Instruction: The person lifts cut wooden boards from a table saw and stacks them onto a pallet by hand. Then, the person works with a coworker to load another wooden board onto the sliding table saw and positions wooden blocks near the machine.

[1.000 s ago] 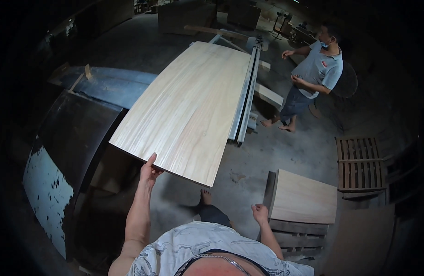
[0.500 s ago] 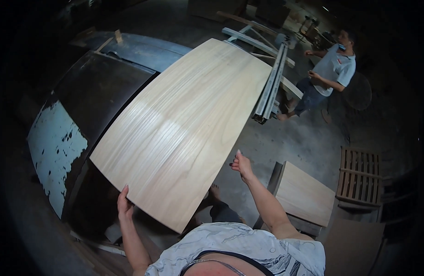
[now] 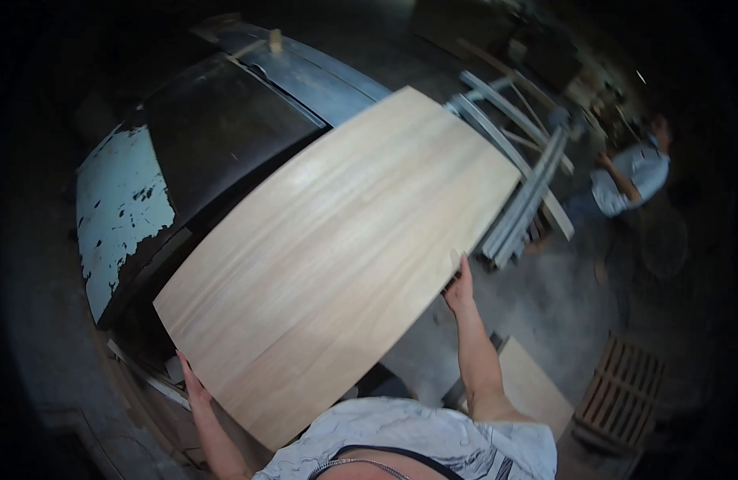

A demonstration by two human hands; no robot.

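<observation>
No readable text, labels, numbers or signs.

Dim interior, wooden panel (image 3: 337,256) softly lit, background in deep shadow; co-worker (image 3: 631,180) and slatted pallet (image 3: 625,382) blurred; straight edges bowed, rim vignetted black.

The panel (image 3: 337,272) is before me, my left hand (image 3: 195,390) at its near edge, right hand (image 3: 460,290) at its right; table (image 3: 229,132) left, pallet (image 3: 623,392) near right, person (image 3: 631,180) far right.
</observation>
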